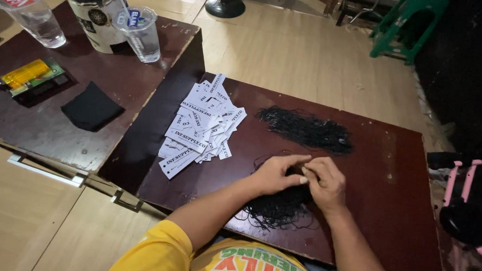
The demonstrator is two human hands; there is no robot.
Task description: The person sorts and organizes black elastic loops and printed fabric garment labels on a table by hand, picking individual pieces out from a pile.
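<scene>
My left hand (274, 174) and my right hand (325, 182) meet over a loose heap of black strings (278, 208) near the front edge of a dark red-brown board (391, 174). The fingertips of both hands pinch at black strands between them; what exactly each finger holds is too small to tell. A second bundle of black strings (306, 130) lies further back on the board. A spread pile of white printed paper tags (200, 128) lies to the left of my hands.
A second brown board (46, 121) at the left carries two clear plastic cups (32, 18) (140, 33), a white round container (97, 15), a folded black cloth (92, 108) and a yellow-green gadget (29, 76). Green stool (411, 26) and fan base (225, 5) stand behind.
</scene>
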